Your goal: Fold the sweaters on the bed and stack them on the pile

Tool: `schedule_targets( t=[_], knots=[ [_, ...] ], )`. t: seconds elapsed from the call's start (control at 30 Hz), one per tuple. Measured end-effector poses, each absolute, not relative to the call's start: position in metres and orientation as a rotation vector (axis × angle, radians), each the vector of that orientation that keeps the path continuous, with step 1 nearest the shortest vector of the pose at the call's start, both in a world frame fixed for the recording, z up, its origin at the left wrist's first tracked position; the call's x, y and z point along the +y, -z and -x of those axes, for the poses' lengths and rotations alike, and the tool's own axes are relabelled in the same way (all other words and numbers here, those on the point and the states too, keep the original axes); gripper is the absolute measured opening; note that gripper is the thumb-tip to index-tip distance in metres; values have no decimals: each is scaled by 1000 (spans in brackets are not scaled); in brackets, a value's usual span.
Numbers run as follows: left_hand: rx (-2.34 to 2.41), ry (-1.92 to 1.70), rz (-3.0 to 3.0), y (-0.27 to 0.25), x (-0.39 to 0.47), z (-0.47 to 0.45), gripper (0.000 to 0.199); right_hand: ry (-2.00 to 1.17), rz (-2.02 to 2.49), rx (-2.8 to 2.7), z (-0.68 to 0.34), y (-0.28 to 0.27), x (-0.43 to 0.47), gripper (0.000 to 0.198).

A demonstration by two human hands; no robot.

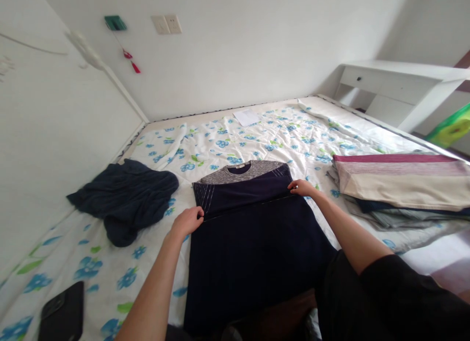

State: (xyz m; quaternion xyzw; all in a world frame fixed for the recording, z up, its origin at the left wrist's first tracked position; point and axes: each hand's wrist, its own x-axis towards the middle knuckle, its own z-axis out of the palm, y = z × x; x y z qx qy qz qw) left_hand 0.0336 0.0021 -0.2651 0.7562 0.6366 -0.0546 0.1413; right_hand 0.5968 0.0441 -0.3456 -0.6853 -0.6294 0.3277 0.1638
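A navy sweater (257, 253) with a speckled grey yoke lies spread out on the bed, its neckline pointing toward the wall. Its lower end hangs down at the near edge of the bed. My left hand (188, 220) pinches the sweater's left edge just below the chest. On the opposite edge, a little farther off, my right hand (301, 188) has its fingers closed on the same sweater. A thin pale line crosses the fabric between the two hands. No sleeves show at the sides; I cannot tell how they lie.
A crumpled dark garment (128, 194) lies left, with a black phone (62, 311) nearer me. To the right sits a stack of folded clothes (400, 179). A white paper (246, 117) rests on the flowered sheet (220, 144). Beyond the bed stands a white desk (396, 81).
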Motion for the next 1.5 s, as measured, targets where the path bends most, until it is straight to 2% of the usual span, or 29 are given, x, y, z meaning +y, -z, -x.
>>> schedule_targets(
  t=[0.13,0.23,0.33,0.53,0.77,0.97,1.13,1.2,1.27,1.37,1.5],
  knots=[
    [1839,98,-2330,274,-5,-64,30,-720,2027,-1929,-593,351,43,38],
    [1844,117,-2351,281,-7,-74,25,-662,2029,-2004,-591,355,42,43],
    [1852,82,-2380,283,-6,-74,17,-602,2009,-2053,-592,357,40,41],
    [1923,37,-2380,282,-3,-71,23,-532,2023,-1977,-591,351,41,32],
    [1966,128,-2266,285,1,-68,23,-634,2136,-1985,-587,351,42,30],
    [1961,87,-2146,284,11,-58,11,-729,2066,-1924,-593,349,44,8],
    [1780,16,-2067,283,17,-48,12,-594,2117,-1904,-587,339,48,28],
    [1722,127,-2030,284,16,-49,16,-679,2152,-1959,-584,338,51,30],
    [1708,183,-2024,284,15,-52,32,-784,2152,-1996,-584,339,53,26],
    [1781,68,-2073,286,14,-58,53,-822,2162,-1845,-587,343,56,19],
    [1876,-173,-2222,299,17,-59,45,-719,2131,-1591,-584,351,58,38]
  ],
)
